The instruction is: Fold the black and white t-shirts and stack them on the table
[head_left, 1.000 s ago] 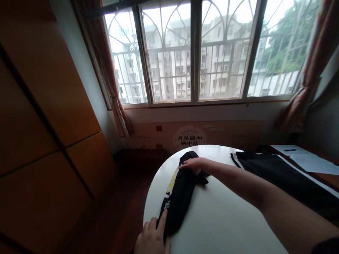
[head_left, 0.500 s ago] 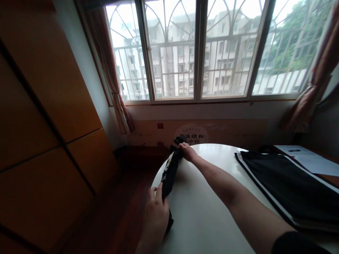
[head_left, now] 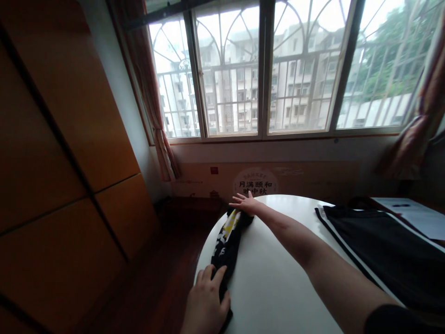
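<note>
A narrow black cloth item (head_left: 232, 253) with a yellow and white print lies along the left edge of the round white table (head_left: 271, 278). On its far end rests my right hand (head_left: 245, 204), palm down with the fingers spread. My left hand (head_left: 208, 294) lies over the near end, its fingers apart and bent a little on the cloth. Part of the cloth is hidden beneath both hands.
Folded black trousers with white stripes (head_left: 378, 255) lie on the table's right side. Papers (head_left: 410, 213) are on a surface beyond them. A printed cardboard panel (head_left: 313, 178) stands under the window, and a wooden cabinet (head_left: 66, 185) is at the left.
My right hand has let go of the bunched far end and now lies spread on it. The cloth has gone down flatter on the table, with more of its print showing.
</note>
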A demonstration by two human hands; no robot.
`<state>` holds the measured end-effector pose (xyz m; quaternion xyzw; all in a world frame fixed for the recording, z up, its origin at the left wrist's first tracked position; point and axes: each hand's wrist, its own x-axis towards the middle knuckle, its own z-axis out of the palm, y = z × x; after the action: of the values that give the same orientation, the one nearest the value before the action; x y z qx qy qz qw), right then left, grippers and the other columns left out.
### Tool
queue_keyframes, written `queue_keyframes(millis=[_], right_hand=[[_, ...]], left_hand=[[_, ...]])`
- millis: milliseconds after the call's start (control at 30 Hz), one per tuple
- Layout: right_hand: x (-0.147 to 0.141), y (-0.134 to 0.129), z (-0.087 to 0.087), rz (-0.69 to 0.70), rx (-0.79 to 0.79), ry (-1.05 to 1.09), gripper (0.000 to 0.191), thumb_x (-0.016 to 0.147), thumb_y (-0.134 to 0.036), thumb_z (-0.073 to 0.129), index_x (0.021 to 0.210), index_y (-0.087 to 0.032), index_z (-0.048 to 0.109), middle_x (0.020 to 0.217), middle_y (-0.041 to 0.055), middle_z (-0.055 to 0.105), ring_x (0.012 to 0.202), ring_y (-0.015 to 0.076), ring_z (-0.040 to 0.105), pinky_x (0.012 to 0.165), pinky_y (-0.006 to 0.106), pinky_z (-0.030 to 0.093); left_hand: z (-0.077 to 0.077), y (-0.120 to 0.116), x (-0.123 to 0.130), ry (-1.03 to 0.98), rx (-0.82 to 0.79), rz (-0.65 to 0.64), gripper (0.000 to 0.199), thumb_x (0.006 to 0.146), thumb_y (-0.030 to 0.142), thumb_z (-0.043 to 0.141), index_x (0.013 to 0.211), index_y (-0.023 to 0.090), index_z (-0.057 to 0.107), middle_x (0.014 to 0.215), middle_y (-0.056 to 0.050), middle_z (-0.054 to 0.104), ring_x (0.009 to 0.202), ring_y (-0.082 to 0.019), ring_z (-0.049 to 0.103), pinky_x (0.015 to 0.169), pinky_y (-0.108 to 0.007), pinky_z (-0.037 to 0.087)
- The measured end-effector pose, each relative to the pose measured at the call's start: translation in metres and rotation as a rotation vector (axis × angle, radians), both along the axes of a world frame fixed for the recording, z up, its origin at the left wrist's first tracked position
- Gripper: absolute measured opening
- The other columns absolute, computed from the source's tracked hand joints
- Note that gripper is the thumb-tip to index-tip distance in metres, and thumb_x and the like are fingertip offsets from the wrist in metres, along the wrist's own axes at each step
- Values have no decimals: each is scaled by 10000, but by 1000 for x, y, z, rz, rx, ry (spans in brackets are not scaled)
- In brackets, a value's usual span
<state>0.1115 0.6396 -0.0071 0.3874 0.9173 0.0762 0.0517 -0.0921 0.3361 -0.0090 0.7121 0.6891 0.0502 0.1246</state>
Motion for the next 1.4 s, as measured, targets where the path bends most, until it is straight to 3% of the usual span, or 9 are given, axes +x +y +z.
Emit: queue_keyframes(millis=[200, 367, 533, 667, 867, 1000, 1167, 1267, 1400], right_hand=[[2, 5, -11, -69, -93, 4, 757, 700, -152, 783, 1407, -334, 581, 1279, 49, 675, 1123, 228, 646, 970, 295, 482], [10, -2, -2, -247, 46, 136, 282, 847, -203, 660, 1125, -218, 706, 1126, 103, 691, 1071, 263, 657, 922, 311, 485], [-5, -21, -19, -475, 155, 299, 357, 994, -112, 361, 1285, -157, 564, 1247, 181, 594, 1147, 257, 596, 909, 330, 485], [-19, -25, -27, -499, 35, 326, 287, 951, -117, 499, 1216, -125, 611, 1222, 171, 604, 1112, 245, 604, 878, 305, 494], [-2, -43, 8, -414, -122, 341, 785, 748, -159, 767, 1482, -163, 490, 1337, 138, 605, 1067, 241, 640, 872, 268, 491], [45, -86, 37, -402, -56, 392, 824, 807, -130, 647, 1566, -291, 370, 1565, 93, 426, 1291, 269, 537, 986, 303, 460], [166, -158, 62, -620, 21, 386, 577, 879, -245, 583, 1453, -268, 525, 1520, 76, 500, 1353, 267, 499, 1048, 343, 433], [242, -203, 58, -903, 59, 356, 359, 969, -336, 481, 1257, -200, 649, 1275, 124, 676, 1178, 275, 630, 949, 361, 479], [293, -249, 24, -1072, -1, 299, 426, 965, -506, 502, 1058, -131, 680, 1036, 189, 725, 997, 331, 695, 811, 400, 500]], left_hand=[[-13, -1, 3, -44, 54, 53, 562, 873, 171, 515, 1421, 276, 576, 1408, -91, 536, 1299, -244, 508, 1095, -365, 418], [-19, -1, 1, -83, 65, 92, 537, 898, 164, 497, 1420, 269, 573, 1379, -91, 548, 1253, -240, 543, 1040, -348, 453], [-32, 6, 1, -44, 120, 256, 483, 970, 166, 421, 1422, 251, 568, 1374, -109, 549, 1160, -227, 606, 943, -319, 493], [-27, 5, 4, 55, 98, 269, 479, 985, 191, 417, 1442, 243, 551, 1382, -119, 566, 1184, -250, 591, 920, -341, 507], [2, 5, 3, 123, 16, 195, 576, 998, 467, 417, 1500, 193, 480, 1390, -161, 593, 1230, -330, 567, 951, -467, 506], [13, 24, 1, 191, 33, 174, 654, 982, 521, 410, 1564, 225, 369, 1615, -160, 352, 1453, -358, 375, 1109, -524, 391], [-3, 54, 9, 203, -24, 3, 655, 992, 507, 370, 1587, 243, 299, 1678, -147, 178, 1545, -322, 194, 1204, -548, 241], [-20, 62, 11, 172, -42, -6, 637, 1000, 502, 332, 1584, 249, 311, 1666, -163, 218, 1529, -324, 249, 1185, -561, 268], [-28, 60, 9, 117, 54, -2, 614, 1008, 486, 297, 1569, 243, 353, 1654, -162, 259, 1516, -326, 280, 1170, -564, 295]])
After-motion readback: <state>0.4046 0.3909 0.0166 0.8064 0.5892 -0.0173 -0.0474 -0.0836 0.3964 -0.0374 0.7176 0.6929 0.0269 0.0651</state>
